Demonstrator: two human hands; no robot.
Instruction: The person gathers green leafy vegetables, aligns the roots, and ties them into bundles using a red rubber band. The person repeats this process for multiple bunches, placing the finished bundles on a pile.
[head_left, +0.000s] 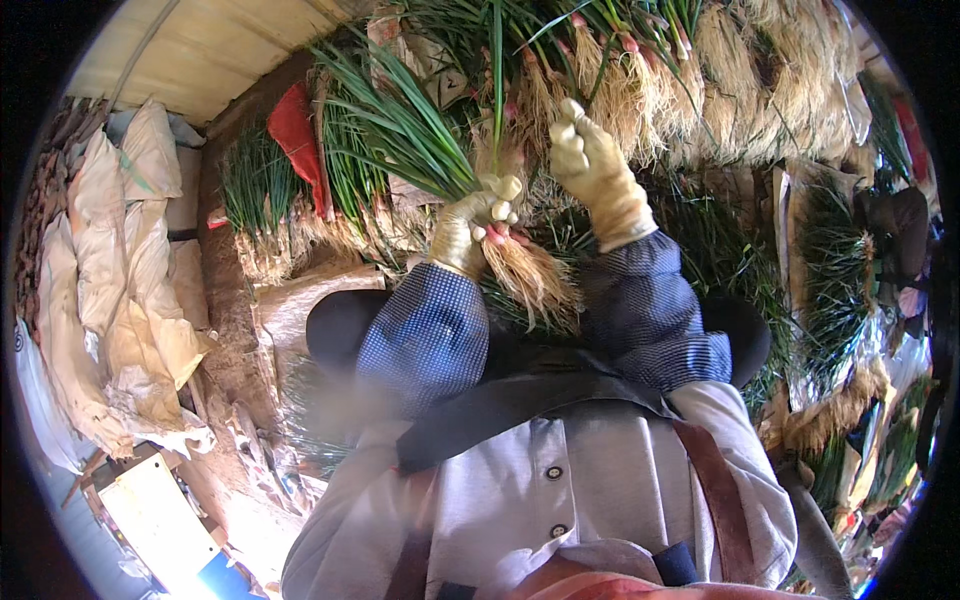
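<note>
My left hand (476, 225), in a cream-coloured work glove, grips a bunch of green garlic (536, 281). Its long flat leaves fan out to the upper left, the pinkish bases show just below my fingers, and pale roots hang toward my lap. A single upright leaf (497, 82) rises above this hand. My right hand (596, 169), gloved alike, is raised to the right of the bunch and apart from it. Its fingers are curled together, and I see nothing in them. Just beyond it lies a row of rooted green garlic (637, 82).
More green garlic (259, 187) stands at the left beside a red cloth (296, 139). Loose green leaves (727, 262) lie to my right. Stacked pale sacks (127, 247) line the left side. A white board (157, 517) is at the lower left.
</note>
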